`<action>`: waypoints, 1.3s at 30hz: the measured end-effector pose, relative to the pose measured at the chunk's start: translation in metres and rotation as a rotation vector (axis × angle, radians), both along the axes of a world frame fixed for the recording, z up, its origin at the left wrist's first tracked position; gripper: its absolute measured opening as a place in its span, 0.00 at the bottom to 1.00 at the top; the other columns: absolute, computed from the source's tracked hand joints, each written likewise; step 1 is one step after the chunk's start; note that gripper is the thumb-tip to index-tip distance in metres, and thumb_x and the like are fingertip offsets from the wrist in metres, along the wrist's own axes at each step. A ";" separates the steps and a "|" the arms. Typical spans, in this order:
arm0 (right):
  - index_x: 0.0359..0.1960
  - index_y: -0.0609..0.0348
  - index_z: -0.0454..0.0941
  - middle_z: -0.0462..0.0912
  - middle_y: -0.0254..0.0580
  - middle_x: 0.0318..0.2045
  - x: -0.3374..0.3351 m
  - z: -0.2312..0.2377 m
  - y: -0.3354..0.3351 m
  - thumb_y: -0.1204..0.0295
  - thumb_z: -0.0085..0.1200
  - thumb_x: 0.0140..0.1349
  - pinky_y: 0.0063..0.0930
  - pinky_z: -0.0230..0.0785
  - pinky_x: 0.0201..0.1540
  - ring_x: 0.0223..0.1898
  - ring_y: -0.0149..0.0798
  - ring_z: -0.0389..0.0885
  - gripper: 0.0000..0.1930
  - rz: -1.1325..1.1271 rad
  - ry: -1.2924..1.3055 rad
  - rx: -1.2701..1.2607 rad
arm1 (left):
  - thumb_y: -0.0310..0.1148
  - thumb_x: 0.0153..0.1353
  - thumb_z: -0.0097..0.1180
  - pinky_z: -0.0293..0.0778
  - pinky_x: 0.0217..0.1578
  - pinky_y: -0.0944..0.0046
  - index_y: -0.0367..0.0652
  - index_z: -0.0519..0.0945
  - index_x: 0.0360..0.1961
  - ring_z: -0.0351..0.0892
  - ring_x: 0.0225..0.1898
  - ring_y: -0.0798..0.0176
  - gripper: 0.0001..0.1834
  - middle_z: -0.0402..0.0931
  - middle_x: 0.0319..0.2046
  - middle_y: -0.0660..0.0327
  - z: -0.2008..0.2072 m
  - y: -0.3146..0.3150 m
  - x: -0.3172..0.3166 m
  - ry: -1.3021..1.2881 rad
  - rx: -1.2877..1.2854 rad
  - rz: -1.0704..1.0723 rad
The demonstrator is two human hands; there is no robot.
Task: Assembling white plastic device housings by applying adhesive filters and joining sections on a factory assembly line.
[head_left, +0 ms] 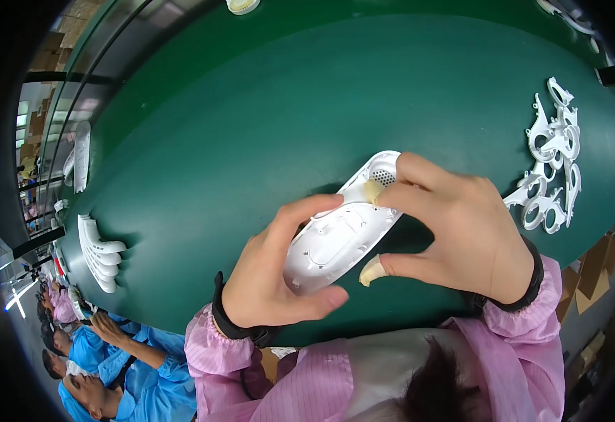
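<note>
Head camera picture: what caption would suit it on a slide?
Both hands, left hand and right hand, hold a white plastic shell over a green table.

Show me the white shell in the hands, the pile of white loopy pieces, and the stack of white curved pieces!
white plastic shell (335, 243): head view, middle of its inner face.
pile of white loop-shaped parts (552, 158): head view, centre of the pile.
stack of white curved parts (99, 260): head view, middle of the stack.

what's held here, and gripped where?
A white plastic shell, held by both hands: left hand pinches its near end, right hand grips the far end by the perforated grille.
</note>
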State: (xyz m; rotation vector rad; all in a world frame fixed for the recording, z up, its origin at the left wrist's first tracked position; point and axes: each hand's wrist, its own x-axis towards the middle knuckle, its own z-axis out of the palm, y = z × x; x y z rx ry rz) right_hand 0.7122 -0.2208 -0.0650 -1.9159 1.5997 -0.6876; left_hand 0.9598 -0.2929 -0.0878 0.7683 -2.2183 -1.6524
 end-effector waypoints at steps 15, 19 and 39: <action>0.36 0.53 0.83 0.80 0.37 0.38 0.007 -0.016 0.004 0.74 0.70 0.46 0.35 0.77 0.30 0.29 0.44 0.84 0.13 -0.117 0.166 -0.205 | 0.22 0.44 0.72 0.82 0.49 0.59 0.48 0.80 0.62 0.88 0.48 0.52 0.38 0.85 0.51 0.53 0.015 0.008 -0.005 -0.205 -0.187 0.117; 0.31 0.58 0.83 0.83 0.40 0.36 0.004 -0.017 0.012 0.80 0.71 0.42 0.37 0.73 0.28 0.28 0.49 0.83 0.13 -0.146 0.215 -0.164 | 0.28 0.46 0.70 0.83 0.43 0.55 0.57 0.78 0.63 0.87 0.42 0.47 0.38 0.86 0.47 0.54 0.008 0.013 -0.006 -0.185 -0.268 0.111; 0.35 0.65 0.73 0.74 0.50 0.33 0.021 -0.025 0.003 0.90 0.60 0.45 0.41 0.66 0.30 0.30 0.57 0.77 0.16 -0.046 0.069 -0.238 | 0.31 0.43 0.68 0.81 0.35 0.49 0.58 0.77 0.59 0.87 0.35 0.46 0.36 0.87 0.37 0.56 0.000 0.016 0.003 -0.174 -0.407 0.135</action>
